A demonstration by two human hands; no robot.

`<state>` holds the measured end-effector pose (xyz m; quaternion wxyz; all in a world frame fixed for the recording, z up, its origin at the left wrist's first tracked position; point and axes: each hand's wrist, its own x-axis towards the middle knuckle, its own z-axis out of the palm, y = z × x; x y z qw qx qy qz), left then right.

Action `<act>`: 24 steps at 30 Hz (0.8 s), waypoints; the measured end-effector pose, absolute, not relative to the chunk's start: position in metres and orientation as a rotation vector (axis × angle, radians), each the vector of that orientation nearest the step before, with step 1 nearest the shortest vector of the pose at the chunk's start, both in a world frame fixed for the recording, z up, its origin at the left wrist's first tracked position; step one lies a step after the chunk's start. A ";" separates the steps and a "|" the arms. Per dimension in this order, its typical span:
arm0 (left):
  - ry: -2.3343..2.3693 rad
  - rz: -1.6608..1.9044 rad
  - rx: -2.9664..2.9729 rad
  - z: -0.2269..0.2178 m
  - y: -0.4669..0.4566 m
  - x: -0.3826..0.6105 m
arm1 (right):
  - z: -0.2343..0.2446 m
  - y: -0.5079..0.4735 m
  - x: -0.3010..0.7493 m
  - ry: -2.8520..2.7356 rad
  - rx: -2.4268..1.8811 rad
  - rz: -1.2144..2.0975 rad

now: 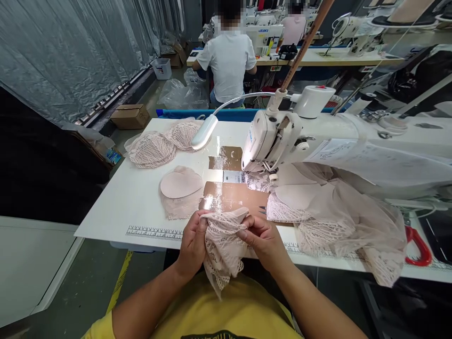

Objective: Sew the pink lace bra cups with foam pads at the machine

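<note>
Both the left hand and right hand are closed on a lace piece, pinching its top edge at the bench front, apparently to align layers before the sewing machine.

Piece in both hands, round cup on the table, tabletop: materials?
Piece in hands: pale pink lace, openwork pattern, scalloped edge, limp folds. Round cup: smooth matte fabric, probably over foam; it holds a domed shape. Tabletop: white, glossy, likely laminate; lamp glare and a printed ruler strip show.
</note>
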<state>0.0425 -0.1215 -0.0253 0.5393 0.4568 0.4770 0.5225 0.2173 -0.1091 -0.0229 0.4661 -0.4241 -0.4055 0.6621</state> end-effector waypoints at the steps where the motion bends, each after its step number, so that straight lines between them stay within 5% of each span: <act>1: 1.128 1.219 1.113 -0.024 -0.121 0.043 | -0.023 -0.108 0.217 -0.984 -1.038 1.570; 10: 1.263 1.154 1.128 -0.021 -0.113 0.014 | -0.019 -0.101 0.228 -0.949 -1.134 1.342; 20: 1.538 0.881 2.112 -0.001 -0.074 -0.025 | 0.004 -0.090 0.226 -1.457 -1.195 1.488; 24: 1.101 0.754 1.889 0.010 -0.074 -0.012 | 0.005 -0.085 0.224 -1.574 -1.141 1.490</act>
